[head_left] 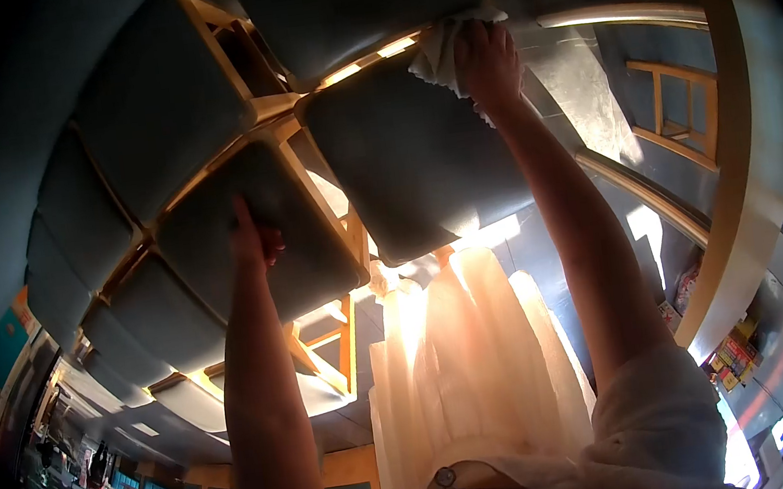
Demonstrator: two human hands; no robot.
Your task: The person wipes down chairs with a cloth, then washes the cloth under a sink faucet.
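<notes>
My right hand (491, 69) is closed on a crumpled white cloth (438, 60), pressed near the far right corner of a dark padded seat (400, 147). Beside it to the left, my left hand (253, 236) rests over another dark seat (205, 217) and holds nothing. One finger of that hand points forward, apart from the others, which are partly in shadow. Light wooden frames (299, 154) show in the gaps between the seats.
Several more dark seats (149, 108) stand packed together at the left and far side. A wooden rail (646, 191) and a curved wooden edge (739, 157) run along the right. Wooden chair frames (681, 115) lie beyond the rail. Sunlight falls on the floor (587, 97).
</notes>
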